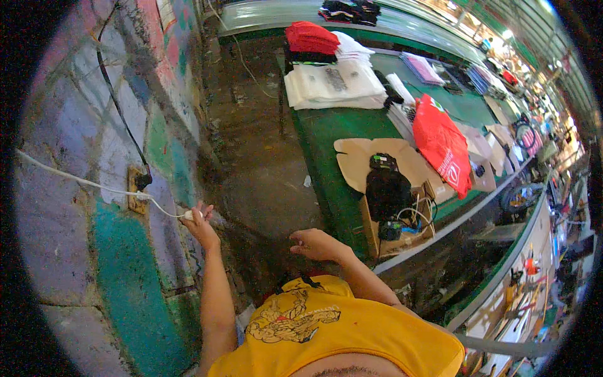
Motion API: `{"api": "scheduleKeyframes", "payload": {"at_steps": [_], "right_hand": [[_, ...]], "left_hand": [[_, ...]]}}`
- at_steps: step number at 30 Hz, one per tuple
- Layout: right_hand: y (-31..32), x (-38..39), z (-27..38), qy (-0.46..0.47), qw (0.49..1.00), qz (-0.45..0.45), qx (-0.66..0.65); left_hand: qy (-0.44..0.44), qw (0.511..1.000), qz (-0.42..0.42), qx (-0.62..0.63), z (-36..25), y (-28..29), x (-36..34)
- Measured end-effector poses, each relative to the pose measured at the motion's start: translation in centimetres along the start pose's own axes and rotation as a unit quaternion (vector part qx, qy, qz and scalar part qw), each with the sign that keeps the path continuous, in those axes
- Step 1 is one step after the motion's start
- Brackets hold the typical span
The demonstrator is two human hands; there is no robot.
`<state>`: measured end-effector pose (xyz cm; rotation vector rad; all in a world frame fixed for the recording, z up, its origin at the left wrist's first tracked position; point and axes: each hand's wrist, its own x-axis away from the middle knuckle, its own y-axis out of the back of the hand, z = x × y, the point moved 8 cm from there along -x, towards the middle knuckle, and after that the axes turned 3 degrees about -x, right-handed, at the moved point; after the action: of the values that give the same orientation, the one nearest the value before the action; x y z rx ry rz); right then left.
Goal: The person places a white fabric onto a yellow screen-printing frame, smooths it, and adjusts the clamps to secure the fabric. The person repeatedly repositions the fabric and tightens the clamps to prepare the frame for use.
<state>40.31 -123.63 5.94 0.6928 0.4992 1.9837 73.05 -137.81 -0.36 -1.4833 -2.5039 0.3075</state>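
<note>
At the painted block wall, my left hand (202, 227) pinches the small white end piece of a thin white cord (168, 212). That cord runs back to a wall socket (135, 188) on a wooden plate. A black plug (143, 181) sits in the upper part of the socket, with a black cable (113, 94) rising from it. Another white cable (69, 176) reaches the socket from the left. My right hand (319, 244) hangs in front of my yellow shirt, its fingers curled in with nothing visible in them. It is apart from the table.
A long green table (320, 144) stands to the right. On it are an open cardboard box (370, 235) with black gear and cables, a red bag (440, 141), white folded stacks (333, 85) and a red cloth pile (311, 38). Dark floor (257, 151) lies between wall and table.
</note>
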Motion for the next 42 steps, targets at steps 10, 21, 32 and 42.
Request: {"api": "scheduleKeyframes", "payload": {"at_steps": [10,21,32,42], "right_hand": [[-6.6,9.9,-0.4,-0.073,0.997,0.002,-0.027],[-3.4,24.3,-5.4,-0.155,0.974,-0.149,-0.066],[1.6,39.5,-15.3,-0.191,0.950,-0.227,-0.102],[6.3,47.9,-22.4,-0.225,0.924,-0.297,-0.090]], "left_hand": [[0.184,0.947,0.255,-0.067,6.4,-5.4,12.5],[0.200,0.804,0.496,-0.259,7.7,-15.2,29.8],[0.155,0.700,0.638,-0.281,8.8,-27.6,48.8],[0.128,0.654,0.687,-0.290,10.2,-32.7,58.1]]}}
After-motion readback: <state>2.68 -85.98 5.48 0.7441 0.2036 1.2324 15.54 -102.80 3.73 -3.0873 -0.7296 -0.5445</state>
